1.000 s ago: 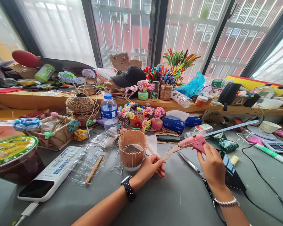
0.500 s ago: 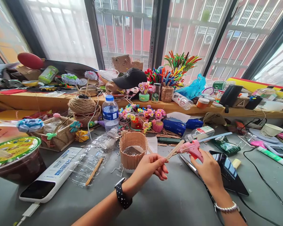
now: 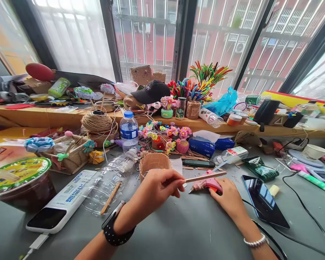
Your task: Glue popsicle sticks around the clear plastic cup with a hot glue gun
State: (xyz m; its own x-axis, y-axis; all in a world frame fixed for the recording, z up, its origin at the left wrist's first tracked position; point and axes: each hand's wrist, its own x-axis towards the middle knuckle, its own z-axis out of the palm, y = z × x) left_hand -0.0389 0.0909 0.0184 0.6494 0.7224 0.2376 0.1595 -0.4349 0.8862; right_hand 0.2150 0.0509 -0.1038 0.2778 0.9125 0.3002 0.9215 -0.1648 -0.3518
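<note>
Lettering on the white box [image 3: 70,193] at lower left is blue, unreadable. Left hand [image 3: 154,189] pinches a wooden stick [image 3: 204,177]; right hand [image 3: 227,198] grips a pink glue gun [image 3: 206,185], hiding its handle.

Beyond the grip, a grey table [image 3: 178,231] meets a wooden ledge [image 3: 43,117]. Above it, tall dark-framed windows [image 3: 146,36] let in bright daylight.
</note>
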